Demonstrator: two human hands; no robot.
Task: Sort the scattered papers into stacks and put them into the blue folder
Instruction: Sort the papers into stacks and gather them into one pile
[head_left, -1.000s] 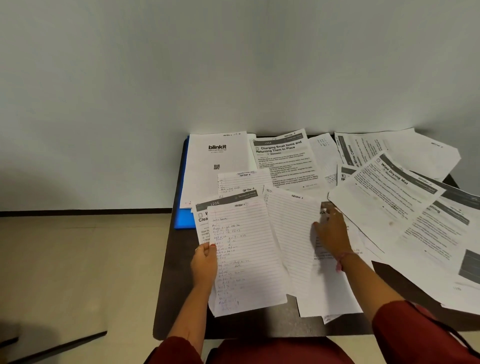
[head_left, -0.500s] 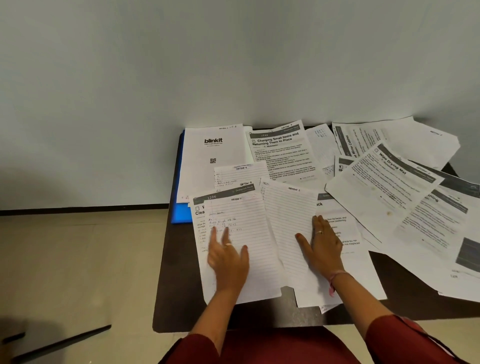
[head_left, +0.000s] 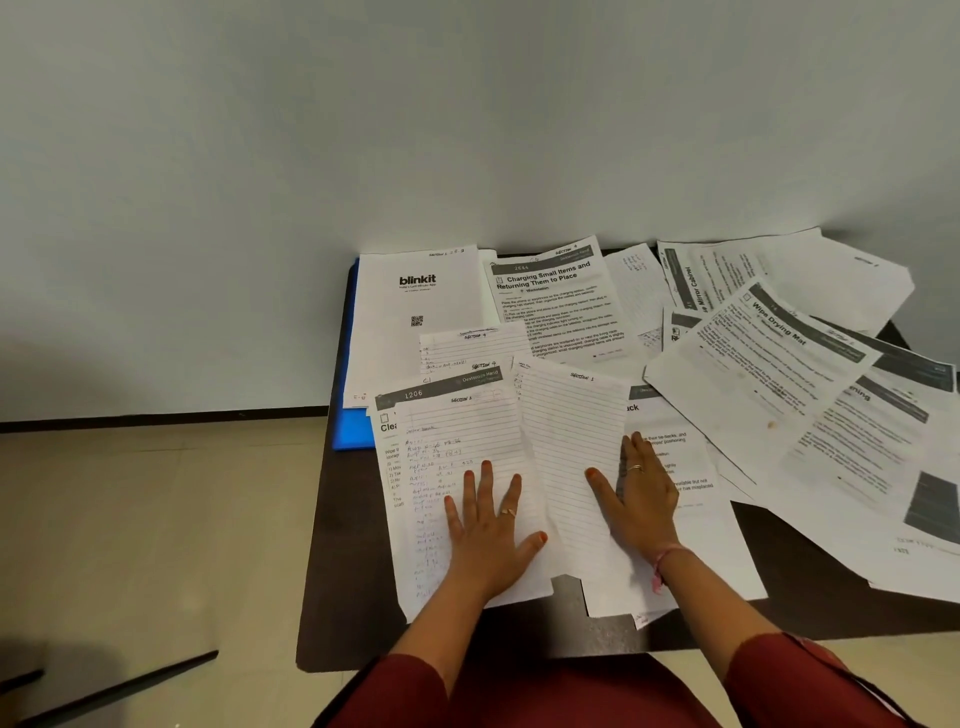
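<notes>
Many white papers lie scattered over a dark table (head_left: 332, 597). My left hand (head_left: 485, 525) lies flat, fingers spread, on a handwritten lined sheet (head_left: 457, 467) near the front left. My right hand (head_left: 636, 501) rests flat on a mostly blank lined sheet (head_left: 569, 441) headed "Section 1". The blue folder (head_left: 353, 428) sits at the table's back left, mostly covered by a "blinkit" page (head_left: 415, 312); only its left edge and front corner show.
Printed instruction sheets such as "Charging Small Items" (head_left: 556, 306) and "Wipe Drying Mat" (head_left: 763, 374) fan out across the back and right, some overhanging the table's right edge. A wall stands close behind. Tiled floor (head_left: 156, 519) lies to the left.
My left hand let go of the handwritten sheet's edge and now lies flat on it. My right hand slid toward me along the blank lined sheet. The handwritten sheet settled flat.
</notes>
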